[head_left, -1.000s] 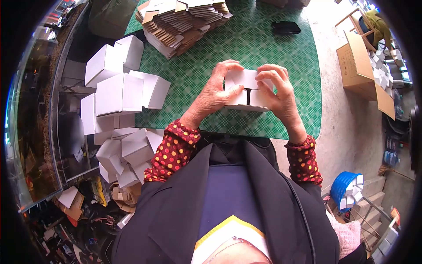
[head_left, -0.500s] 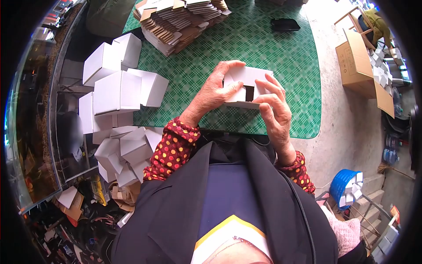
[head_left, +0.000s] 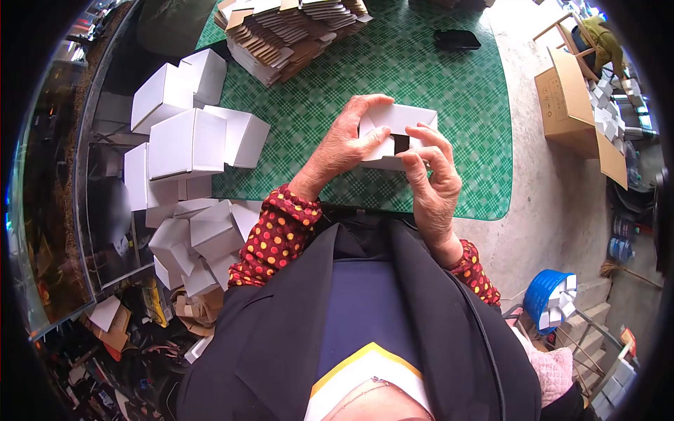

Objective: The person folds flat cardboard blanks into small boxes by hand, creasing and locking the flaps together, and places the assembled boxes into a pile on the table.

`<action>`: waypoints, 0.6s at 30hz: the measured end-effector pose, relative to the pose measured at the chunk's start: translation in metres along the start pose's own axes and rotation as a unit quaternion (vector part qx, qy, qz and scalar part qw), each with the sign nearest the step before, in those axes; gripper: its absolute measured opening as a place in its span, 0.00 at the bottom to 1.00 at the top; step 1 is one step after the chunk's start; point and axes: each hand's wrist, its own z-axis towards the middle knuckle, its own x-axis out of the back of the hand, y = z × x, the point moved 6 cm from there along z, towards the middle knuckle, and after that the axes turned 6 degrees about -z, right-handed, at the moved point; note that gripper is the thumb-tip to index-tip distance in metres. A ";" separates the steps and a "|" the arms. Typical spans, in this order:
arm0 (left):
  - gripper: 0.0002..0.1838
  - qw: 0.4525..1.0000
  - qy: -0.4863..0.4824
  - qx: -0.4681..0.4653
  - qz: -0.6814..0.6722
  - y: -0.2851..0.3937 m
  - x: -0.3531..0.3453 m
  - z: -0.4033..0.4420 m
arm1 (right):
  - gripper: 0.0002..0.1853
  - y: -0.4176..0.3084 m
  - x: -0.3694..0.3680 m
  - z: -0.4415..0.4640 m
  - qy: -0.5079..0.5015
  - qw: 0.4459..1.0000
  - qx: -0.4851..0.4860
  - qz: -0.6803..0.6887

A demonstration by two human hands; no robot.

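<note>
- To fold the white box (head_left: 408, 118) well, I'd say press the flaps (head_left: 380, 150) softly, keep the edges lined up, and don't squash the corners.
- The left hand (head_left: 345, 144) should hold firm: it grips the box's left end, thumb on a flap, fingers behind.
- The right hand (head_left: 439, 184) has bent fingers at the right end; I can't tell if they pinch it.
- The box is over the green checked worktop (head_left: 463, 91), near its front edge.
- It looks plain, with a dark gap (head_left: 401, 144) between the flaps.
</note>
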 end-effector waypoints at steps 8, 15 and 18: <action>0.25 1.000 -0.003 0.004 -0.003 0.001 -0.001 0.000 | 0.06 0.000 -0.001 0.000 0.028 0.999 -0.032 0.008; 0.22 0.995 0.032 -0.097 0.009 0.004 0.001 -0.005 | 0.04 0.005 -0.002 0.004 0.025 0.995 -0.086 0.048; 0.21 0.992 0.040 -0.122 0.004 0.003 0.003 -0.011 | 0.03 0.008 -0.005 0.006 0.025 0.984 -0.127 0.123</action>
